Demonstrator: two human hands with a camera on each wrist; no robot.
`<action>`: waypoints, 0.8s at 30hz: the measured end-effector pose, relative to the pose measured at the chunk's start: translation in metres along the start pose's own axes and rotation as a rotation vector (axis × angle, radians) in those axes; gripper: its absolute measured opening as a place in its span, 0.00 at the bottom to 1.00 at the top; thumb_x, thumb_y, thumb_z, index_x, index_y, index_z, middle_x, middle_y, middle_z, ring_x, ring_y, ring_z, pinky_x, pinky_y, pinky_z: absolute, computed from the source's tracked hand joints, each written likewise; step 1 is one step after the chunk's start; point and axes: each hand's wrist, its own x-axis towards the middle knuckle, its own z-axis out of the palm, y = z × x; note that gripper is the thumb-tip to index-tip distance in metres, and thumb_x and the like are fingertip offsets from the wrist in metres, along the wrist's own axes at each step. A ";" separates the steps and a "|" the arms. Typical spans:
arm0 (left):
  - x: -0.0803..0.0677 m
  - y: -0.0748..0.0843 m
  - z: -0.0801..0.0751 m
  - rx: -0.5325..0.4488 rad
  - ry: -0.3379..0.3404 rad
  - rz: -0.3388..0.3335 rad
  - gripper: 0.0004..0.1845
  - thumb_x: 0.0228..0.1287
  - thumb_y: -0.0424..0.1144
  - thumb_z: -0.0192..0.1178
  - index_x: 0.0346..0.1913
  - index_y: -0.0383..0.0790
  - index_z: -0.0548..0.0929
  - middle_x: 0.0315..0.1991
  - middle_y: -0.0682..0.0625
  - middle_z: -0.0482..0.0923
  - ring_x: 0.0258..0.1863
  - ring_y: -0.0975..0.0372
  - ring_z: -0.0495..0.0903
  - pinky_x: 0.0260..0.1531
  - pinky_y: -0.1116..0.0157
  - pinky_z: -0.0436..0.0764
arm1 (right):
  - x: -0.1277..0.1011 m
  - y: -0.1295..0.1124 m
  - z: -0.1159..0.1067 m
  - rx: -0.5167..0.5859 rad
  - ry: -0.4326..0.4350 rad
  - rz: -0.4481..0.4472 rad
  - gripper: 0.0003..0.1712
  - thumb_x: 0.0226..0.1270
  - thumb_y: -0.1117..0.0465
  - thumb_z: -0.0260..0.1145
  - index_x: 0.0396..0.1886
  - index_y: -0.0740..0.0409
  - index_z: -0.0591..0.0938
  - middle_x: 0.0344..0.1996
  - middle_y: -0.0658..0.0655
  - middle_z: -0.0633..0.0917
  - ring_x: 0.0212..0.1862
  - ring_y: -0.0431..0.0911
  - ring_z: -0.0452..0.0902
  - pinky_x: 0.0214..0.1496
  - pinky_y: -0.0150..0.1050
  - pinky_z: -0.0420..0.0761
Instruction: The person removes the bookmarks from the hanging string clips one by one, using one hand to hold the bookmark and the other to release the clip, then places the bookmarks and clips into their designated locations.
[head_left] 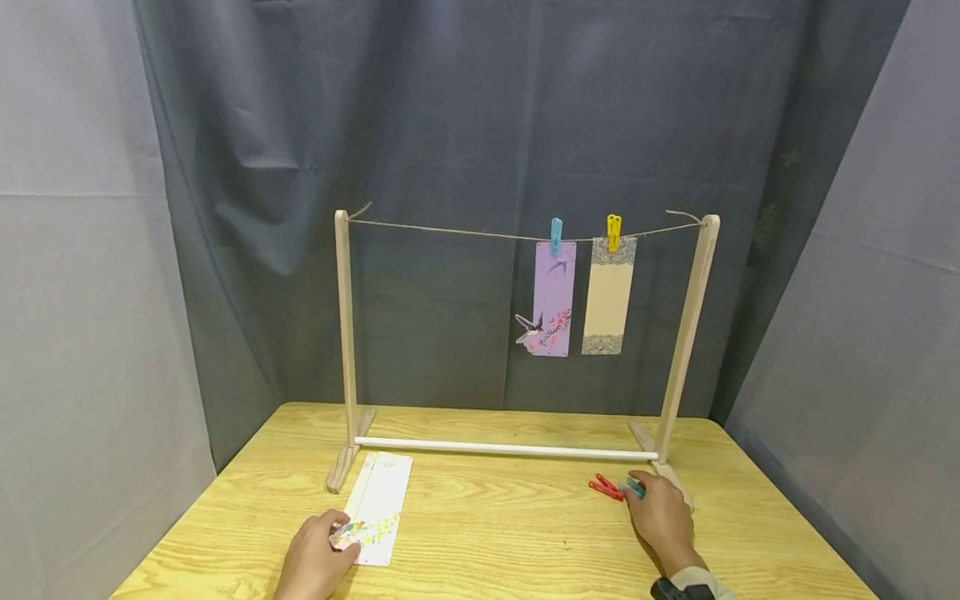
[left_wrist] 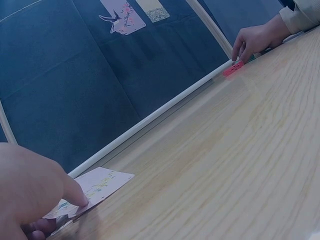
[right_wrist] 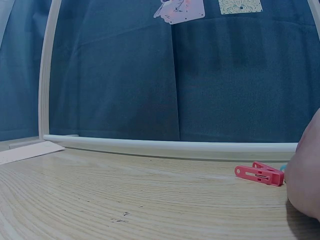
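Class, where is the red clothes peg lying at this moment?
In the head view the red clothes peg lies on the wooden table, at the right, just left of the right hand and in front of the rack's white bar.

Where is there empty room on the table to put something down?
The widest bare wood lies between the white card under the left hand and the red peg by the right hand, in front of the white bar. It is crowded around each hand.
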 end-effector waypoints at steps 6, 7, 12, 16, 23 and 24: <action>0.001 0.002 -0.001 0.015 0.014 -0.004 0.22 0.52 0.36 0.77 0.50 0.33 0.84 0.37 0.47 0.77 0.36 0.56 0.76 0.33 0.55 0.77 | 0.000 0.000 0.000 0.000 0.006 0.004 0.20 0.66 0.59 0.75 0.55 0.63 0.87 0.45 0.69 0.86 0.47 0.68 0.82 0.43 0.68 0.80; 0.001 0.003 -0.001 0.016 0.016 -0.003 0.22 0.52 0.36 0.77 0.50 0.33 0.84 0.37 0.47 0.77 0.36 0.56 0.76 0.33 0.55 0.77 | 0.000 0.000 0.000 0.000 0.007 0.005 0.20 0.66 0.59 0.75 0.55 0.63 0.87 0.45 0.69 0.86 0.47 0.68 0.82 0.43 0.68 0.80; 0.002 0.002 -0.002 0.012 0.020 -0.007 0.22 0.52 0.36 0.77 0.50 0.34 0.84 0.36 0.48 0.77 0.35 0.57 0.75 0.33 0.56 0.76 | -0.001 0.000 -0.001 0.006 0.004 0.014 0.20 0.66 0.59 0.75 0.55 0.63 0.87 0.45 0.69 0.86 0.47 0.68 0.82 0.43 0.68 0.80; 0.002 0.000 -0.002 0.004 0.007 -0.022 0.21 0.52 0.37 0.77 0.50 0.36 0.85 0.35 0.49 0.76 0.34 0.58 0.74 0.33 0.56 0.76 | 0.000 0.000 0.000 0.007 0.001 0.018 0.20 0.66 0.59 0.74 0.55 0.62 0.87 0.46 0.69 0.86 0.48 0.68 0.82 0.43 0.68 0.81; 0.002 -0.001 -0.004 0.011 -0.011 -0.047 0.22 0.53 0.39 0.77 0.50 0.35 0.85 0.36 0.49 0.77 0.35 0.57 0.75 0.34 0.55 0.77 | 0.001 0.001 0.000 0.012 -0.016 0.012 0.20 0.66 0.59 0.75 0.56 0.63 0.87 0.45 0.68 0.86 0.47 0.68 0.82 0.42 0.67 0.81; 0.002 -0.002 -0.004 0.010 -0.012 -0.050 0.22 0.53 0.39 0.77 0.50 0.35 0.85 0.37 0.48 0.77 0.36 0.57 0.75 0.35 0.55 0.77 | 0.001 0.001 0.000 0.012 -0.017 0.012 0.20 0.66 0.59 0.75 0.56 0.63 0.87 0.45 0.69 0.86 0.47 0.68 0.82 0.42 0.67 0.81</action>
